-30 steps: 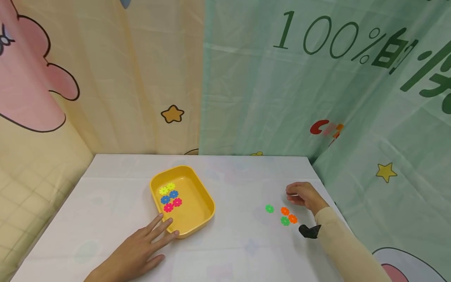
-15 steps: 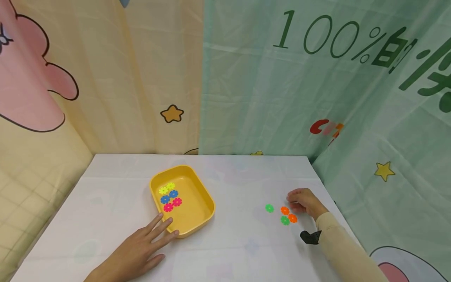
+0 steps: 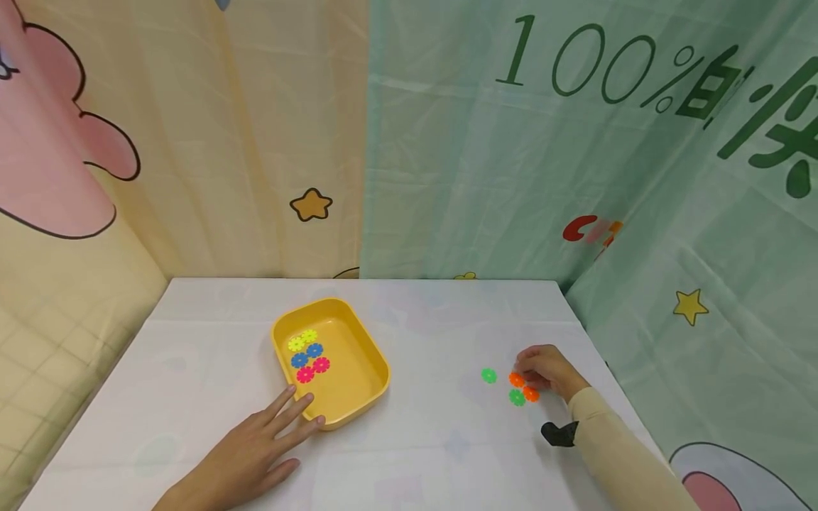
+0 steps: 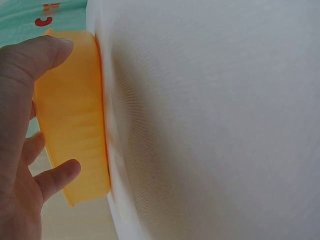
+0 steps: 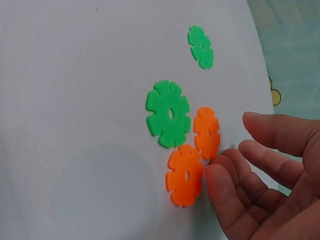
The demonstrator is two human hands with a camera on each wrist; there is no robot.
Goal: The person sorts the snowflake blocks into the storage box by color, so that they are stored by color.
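A yellow tray [image 3: 361, 355] holds several flower-shaped plastic discs: a yellow pair [image 3: 303, 340], a blue pair [image 3: 300, 360] and a pink pair [image 3: 305, 374]. My left hand [image 3: 246, 451] rests spread at the tray's near left edge, fingertips over the rim. To the right lie two green discs [image 5: 169, 114] and two orange discs [image 5: 184, 176], flat on the table. Beside the orange discs is my right hand [image 3: 548, 370], its fingers bent loosely. In the right wrist view its thumb and fingers stand apart with nothing between them; some fingertips come close to the orange discs, perhaps touching.
A white cloth covers the table [image 3: 422, 454]. Printed curtains [image 3: 460, 156] hang behind it and at both sides. A black strap end [image 3: 559, 433] sticks out from the right sleeve near the wrist.
My right hand has come down and slightly left, from behind the orange discs to right beside them. The left hand, tray and discs stay in place.
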